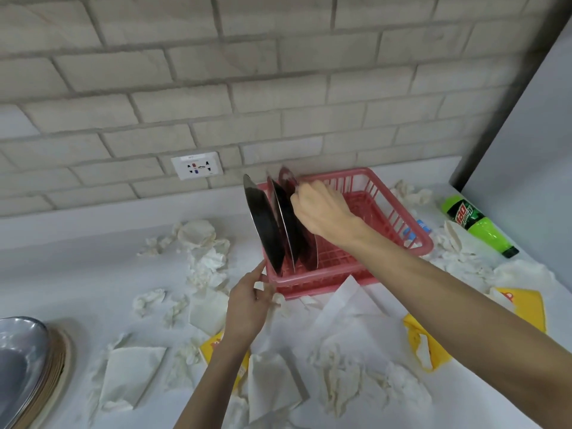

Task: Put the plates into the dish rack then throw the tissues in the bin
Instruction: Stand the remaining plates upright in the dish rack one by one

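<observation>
The head view showed the right hand [322, 212] with its fingers curled and pinched on the upper rim of the rearmost shiny dark round metal plate [286, 181], which stood on edge in the pink plastic slatted dish rack [387, 212]. Just in front of those fingers stood two more metal plates [267, 230], also on edge and leaning slightly, close together at the rack's left end. The left hand [247, 308] rested against the rack's near left corner, its fingers loosely bent together and touching the rim, pinching nothing I could make out. Around and below both hands, crumpled white tissues [207, 261] littered the white countertop [77, 274]. Well right of the right hand, beyond the rack, a green plastic soda bottle [476, 224] lay on its side.
</observation>
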